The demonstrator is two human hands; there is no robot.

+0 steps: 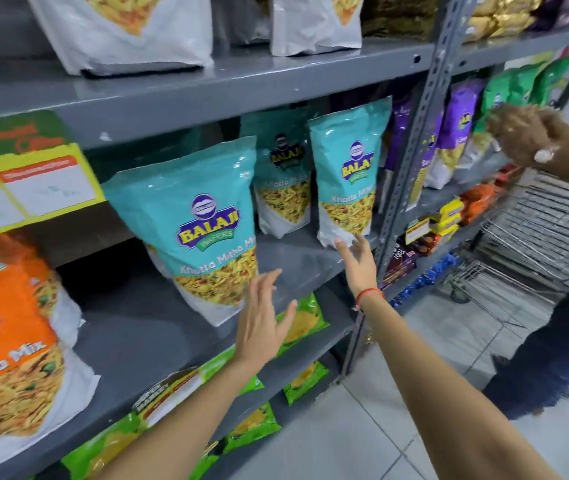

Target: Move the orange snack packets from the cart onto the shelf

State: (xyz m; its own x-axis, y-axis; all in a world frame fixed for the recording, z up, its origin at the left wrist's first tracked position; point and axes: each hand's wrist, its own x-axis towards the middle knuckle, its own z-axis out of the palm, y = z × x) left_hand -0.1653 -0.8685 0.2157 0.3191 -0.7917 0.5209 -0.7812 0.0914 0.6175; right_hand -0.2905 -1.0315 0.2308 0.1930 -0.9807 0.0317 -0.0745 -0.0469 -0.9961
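1. The setting was a shop aisle with grey metal shelving on slotted uprights, over a pale tiled floor.
2. The middle shelf carried three teal snack packets: one large and near, leaning, and two standing upright further back. Bare shelf surface lay between the front teal packet and the left end.
3. An orange snack packet stood at the left end of that same shelf, partly cut off by the frame edge.
4. Green packets filled the tier below; white pouches stood on the tier above.
5. A wire cart stood at right by the next bay; its contents could not be made out.
6. The left hand was released, fingers spread, empty, just in front of the front teal packet's lower corner; contact could not be confirmed.
7. The right hand was also released and empty, fingertips at the base of the rightmost teal packet.
8. The orange packet lay well apart from both hands, to their left.
9. A second person's hand reached into the adjoining bay at upper right.
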